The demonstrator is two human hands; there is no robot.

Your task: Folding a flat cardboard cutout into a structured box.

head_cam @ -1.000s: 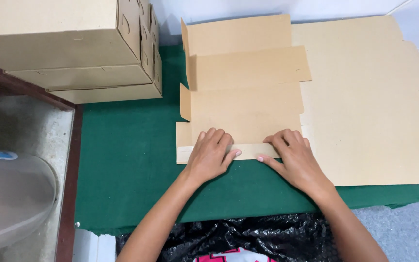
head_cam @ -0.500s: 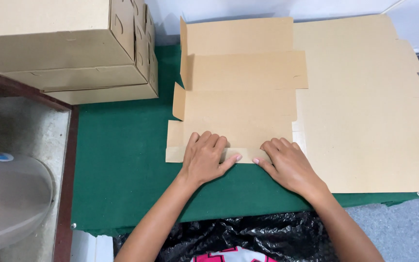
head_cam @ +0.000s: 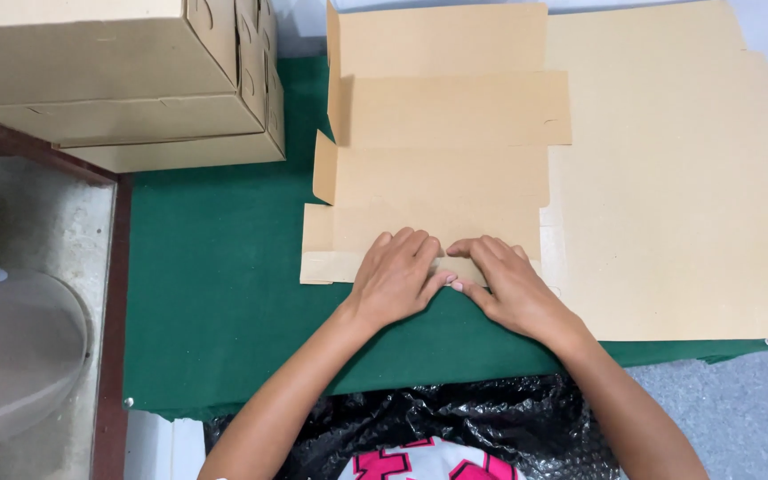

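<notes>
A flat brown cardboard box blank [head_cam: 442, 169] lies unfolded on the green cloth, its side flaps bent slightly up. Both hands press palm-down on its near folded edge strip. My left hand [head_cam: 397, 277] lies flat on the strip left of centre, fingers together and pointing away from me. My right hand [head_cam: 504, 284] lies beside it, and the thumbs touch at the middle of the strip. Neither hand grips anything.
A stack of flat cardboard blanks [head_cam: 677, 178] lies to the right under the working blank. Assembled brown boxes [head_cam: 126, 80] are stacked at the far left. A green-covered table [head_cam: 215, 293] carries it all. A grey round object [head_cam: 11, 356] sits lower left, and black bubble wrap [head_cam: 455, 418] lies by my body.
Both hands have slid inward along the near edge strip until the thumbs meet. The blank has shifted slightly toward the left in view.
</notes>
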